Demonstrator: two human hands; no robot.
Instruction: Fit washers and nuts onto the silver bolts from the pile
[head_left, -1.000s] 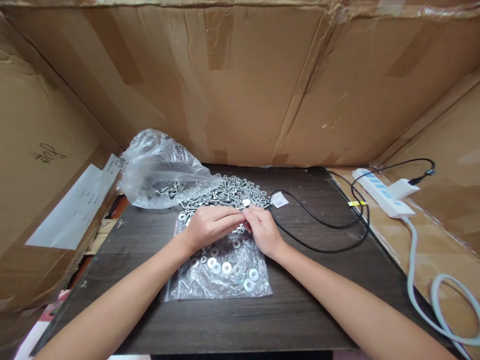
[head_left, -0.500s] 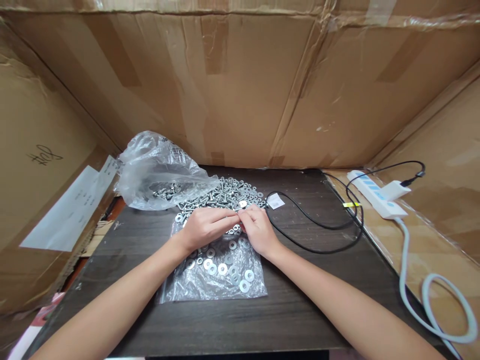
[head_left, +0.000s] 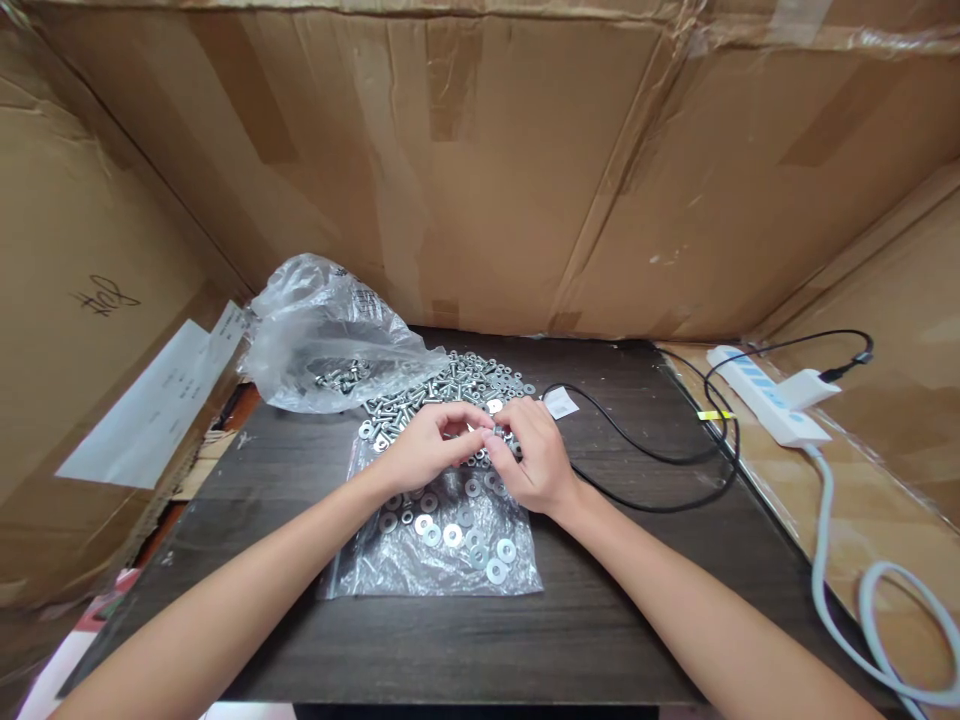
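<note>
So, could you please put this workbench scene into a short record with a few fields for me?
left hand: fingertips pinched on small metal hardware, too small to identify
right hand: fingertips meeting the left hand's, over the same piece
flat clear bag: lies under both hands, holds washers
loose hardware pile: screws, nuts and washers behind the hands
crumpled plastic bag: back left, some hardware inside
black cable: loops to the right of the hands
white power strip: far right, off the dark table
surroundings: cardboard walls

Shiny metal washers (head_left: 453, 535), crinkly clear-plastic bag (head_left: 420, 575)
</note>
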